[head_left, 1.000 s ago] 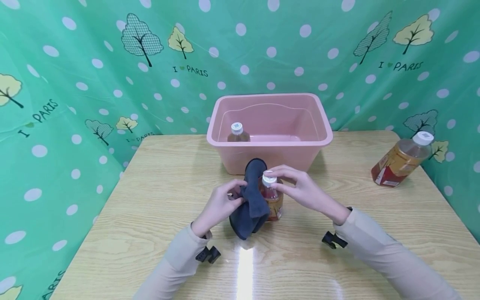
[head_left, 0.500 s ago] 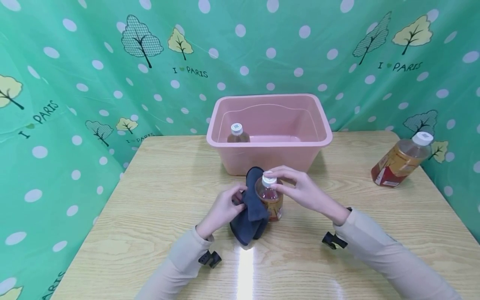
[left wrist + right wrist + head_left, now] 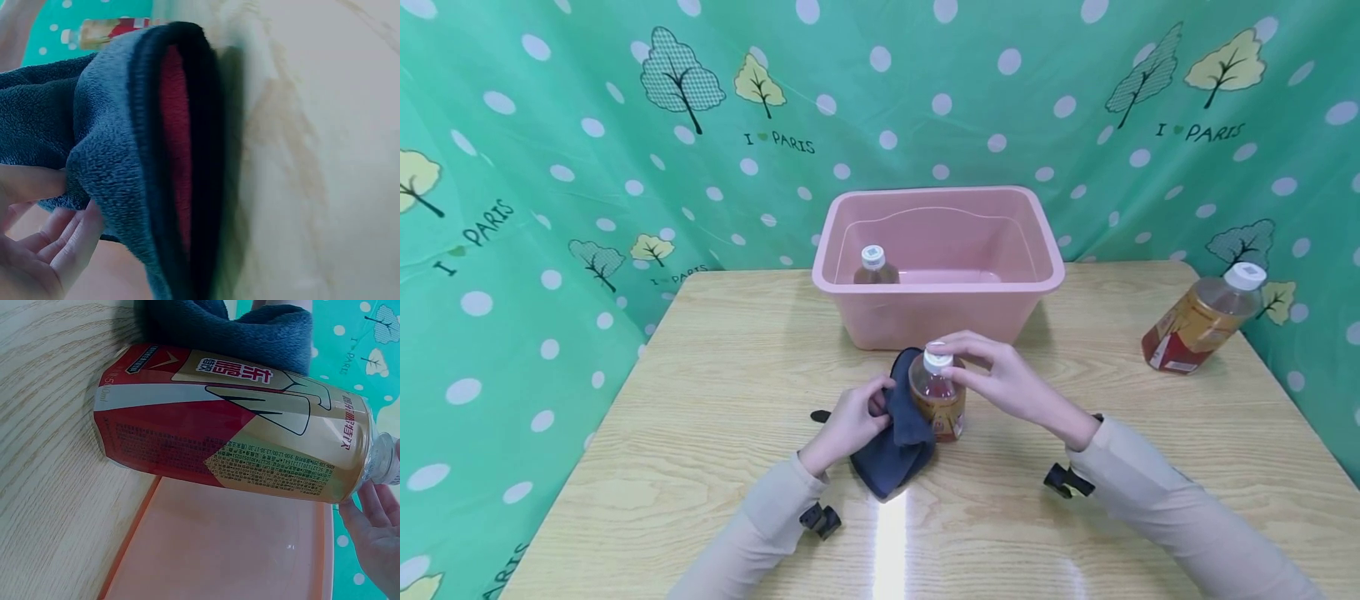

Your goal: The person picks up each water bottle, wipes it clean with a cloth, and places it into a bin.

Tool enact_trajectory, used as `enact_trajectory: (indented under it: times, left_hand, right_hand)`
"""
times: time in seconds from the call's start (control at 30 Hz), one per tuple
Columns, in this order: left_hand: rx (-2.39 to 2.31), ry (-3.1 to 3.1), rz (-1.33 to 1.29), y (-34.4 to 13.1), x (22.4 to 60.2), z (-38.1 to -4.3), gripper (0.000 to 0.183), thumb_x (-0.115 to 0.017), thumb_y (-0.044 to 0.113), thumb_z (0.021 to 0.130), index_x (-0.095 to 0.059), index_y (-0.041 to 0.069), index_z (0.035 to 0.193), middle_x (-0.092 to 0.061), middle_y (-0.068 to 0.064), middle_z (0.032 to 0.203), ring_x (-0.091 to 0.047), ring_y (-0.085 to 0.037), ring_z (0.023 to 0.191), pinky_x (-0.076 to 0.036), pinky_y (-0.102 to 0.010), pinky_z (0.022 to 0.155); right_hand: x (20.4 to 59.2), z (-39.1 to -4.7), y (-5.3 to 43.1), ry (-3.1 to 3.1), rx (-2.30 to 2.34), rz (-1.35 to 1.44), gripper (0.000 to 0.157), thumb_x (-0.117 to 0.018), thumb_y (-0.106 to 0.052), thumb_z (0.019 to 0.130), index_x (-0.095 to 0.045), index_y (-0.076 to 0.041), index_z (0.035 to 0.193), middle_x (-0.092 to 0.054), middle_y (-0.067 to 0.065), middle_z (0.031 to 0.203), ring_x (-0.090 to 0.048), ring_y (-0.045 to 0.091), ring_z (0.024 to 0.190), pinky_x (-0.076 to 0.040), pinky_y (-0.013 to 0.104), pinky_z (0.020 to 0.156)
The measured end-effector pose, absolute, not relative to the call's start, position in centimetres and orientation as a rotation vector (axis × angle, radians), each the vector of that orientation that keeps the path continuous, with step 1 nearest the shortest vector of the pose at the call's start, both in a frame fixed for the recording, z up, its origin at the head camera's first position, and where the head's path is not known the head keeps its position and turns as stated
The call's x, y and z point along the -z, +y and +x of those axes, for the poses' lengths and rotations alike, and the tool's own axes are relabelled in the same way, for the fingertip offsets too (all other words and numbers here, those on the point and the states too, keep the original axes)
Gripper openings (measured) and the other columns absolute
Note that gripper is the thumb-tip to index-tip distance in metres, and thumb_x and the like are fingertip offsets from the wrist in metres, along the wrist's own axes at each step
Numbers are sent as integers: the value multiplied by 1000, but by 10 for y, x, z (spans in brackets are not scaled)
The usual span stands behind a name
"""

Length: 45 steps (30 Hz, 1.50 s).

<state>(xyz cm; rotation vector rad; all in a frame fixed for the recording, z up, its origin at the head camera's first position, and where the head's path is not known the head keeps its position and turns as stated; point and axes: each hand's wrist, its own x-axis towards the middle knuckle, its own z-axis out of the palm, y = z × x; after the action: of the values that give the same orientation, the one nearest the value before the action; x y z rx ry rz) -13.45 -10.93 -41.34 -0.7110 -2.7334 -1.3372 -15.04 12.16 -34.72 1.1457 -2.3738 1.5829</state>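
Observation:
A drink bottle (image 3: 942, 404) with a white cap and a red and gold label stands upright on the table, in front of the pink bin. My right hand (image 3: 988, 371) pinches its cap from above; the right wrist view shows the bottle (image 3: 231, 425) on its side because of the camera's angle. My left hand (image 3: 853, 421) pinches a folded dark blue-grey cloth (image 3: 891, 458) at the bottle's left side. In the left wrist view the cloth (image 3: 119, 125) has a fluffy face, a black edge and a red inner side.
The pink bin (image 3: 940, 312) stands behind the hands, with one capped bottle (image 3: 874, 265) in its left part. Another bottle (image 3: 1202, 321) stands near the table's right edge. A green curtain (image 3: 925, 83) hangs behind the wooden table (image 3: 700, 400).
My left hand and the cloth have slid down along the bottle, toward me, and more of the bottle shows. A dark cloth corner now appears left of the hand. The right hand stays on the cap.

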Motion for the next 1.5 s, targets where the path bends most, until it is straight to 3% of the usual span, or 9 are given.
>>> enact_trajectory:
  times: [0.13,0.43,0.63,0.97,1.5]
  left_hand:
    - [1319,-2756,-712,-109,418,-135,40,-59,-13,63,-55,2,100,-48,2,65,-50,-10,58,-44,-20,54]
    - [1339,-2770,-715,-112,412,-133,38,-58,-11,66,-55,1,102,-55,-12,71,-53,-13,61,-45,-20,57]
    - [1383,-2703,-718,-111,398,-130,37,-60,-12,68,-57,1,102,-55,-8,70,-55,-16,65,-47,-21,59]
    - [1478,-2629,-727,-112,376,-127,36,-57,-13,70,-57,1,103,-54,-13,74,-56,-18,69,-48,-23,57]
    - [1475,-2602,-721,-109,377,-128,37,-60,-14,68,-56,0,103,-55,-12,74,-55,-19,69,-48,-22,56]
  right_hand:
    - [347,-150,121,-2371,-1582,1145,29,-59,-3,82,-59,-3,111,-58,6,110,-52,11,102,-44,25,84]
    - [346,-149,120,-2371,-1612,1134,29,-58,-3,82,-59,-4,111,-58,4,111,-52,12,103,-43,25,86]
    - [346,-149,121,-2386,-1645,1122,29,-58,-3,82,-59,-4,111,-57,5,111,-52,13,104,-41,26,90]
    - [347,-149,121,-2390,-1639,1133,31,-58,-3,82,-58,-5,113,-57,3,112,-52,14,105,-42,28,90]
    - [348,-149,121,-2367,-1645,1136,29,-58,-4,82,-58,-2,111,-57,8,111,-52,11,104,-40,24,91]
